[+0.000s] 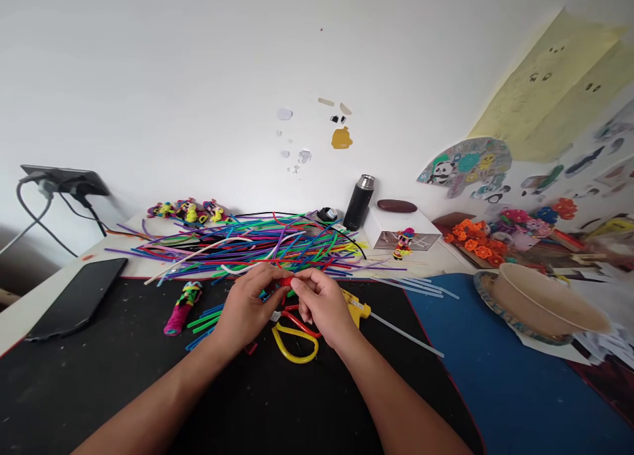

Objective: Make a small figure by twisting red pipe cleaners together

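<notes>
My left hand (251, 304) and my right hand (321, 304) meet above the black mat. Between their fingertips they pinch a small red piece of pipe cleaner (286, 281), which looks coiled; the fingers cover part of it. Just beneath the hands lies a cutting tool with one yellow and one red handle (297, 357), its head hidden. Beside my right hand rests a yellow glue gun (357, 308) with a long translucent glue stick (406, 335) in its back. Short blue and green pipe cleaners (205, 321) lie left of my left hand.
Behind the hands spreads a pile of coloured pipe cleaners (257, 244). A pink and green figure (182, 310) and a black phone (79, 296) lie leftward. A black flask (358, 204) stands by a white box (413, 224). At right are loose glue sticks (421, 286) and a beige bowl (549, 300).
</notes>
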The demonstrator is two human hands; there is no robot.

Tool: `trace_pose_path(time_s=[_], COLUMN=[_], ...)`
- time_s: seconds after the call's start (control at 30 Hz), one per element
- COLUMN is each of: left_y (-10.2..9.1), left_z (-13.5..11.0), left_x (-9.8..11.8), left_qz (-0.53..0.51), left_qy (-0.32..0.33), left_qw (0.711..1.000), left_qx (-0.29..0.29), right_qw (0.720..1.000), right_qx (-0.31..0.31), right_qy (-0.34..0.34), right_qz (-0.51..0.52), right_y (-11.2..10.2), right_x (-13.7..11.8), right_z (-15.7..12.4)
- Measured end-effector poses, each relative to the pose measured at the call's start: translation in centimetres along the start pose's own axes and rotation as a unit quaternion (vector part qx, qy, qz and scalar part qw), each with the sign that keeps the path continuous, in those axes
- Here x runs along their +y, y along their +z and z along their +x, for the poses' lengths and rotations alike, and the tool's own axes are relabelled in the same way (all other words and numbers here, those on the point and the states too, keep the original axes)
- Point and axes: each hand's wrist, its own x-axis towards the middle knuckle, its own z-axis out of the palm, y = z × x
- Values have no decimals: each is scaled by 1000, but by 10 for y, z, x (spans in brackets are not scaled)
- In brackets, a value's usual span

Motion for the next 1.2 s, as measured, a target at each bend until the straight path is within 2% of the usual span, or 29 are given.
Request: trace_pose_path(time_s=[0.13, 0.27, 0.37, 0.73, 0.93, 1.2], left_y=[0, -2, -3, 2, 5, 9], left_z=[1, 4, 6, 1, 1, 2], left_x=[1, 3, 4, 3, -1, 2], left_qz=[-66, -210, -255, -136, -205, -246], left_qy=[-75, -178, -211, -179, -214, -232], left_qw=[995, 961, 943, 974, 955, 941], left_qx=[-12, -25, -29, -18, -16, -2], right_qw=[1000, 1000, 1000, 998, 997, 998], right_qx=[9, 19, 21, 27, 27, 27], right_qy=[-6, -16, -22, -48, -54, -53], right_qz=[-3, 7, 4, -44, -48, -38], right_y=[-1, -4, -5, -2, -3, -2], right_x=[0, -1, -1, 2, 8, 5], right_z=[1, 3, 4, 2, 4, 3])
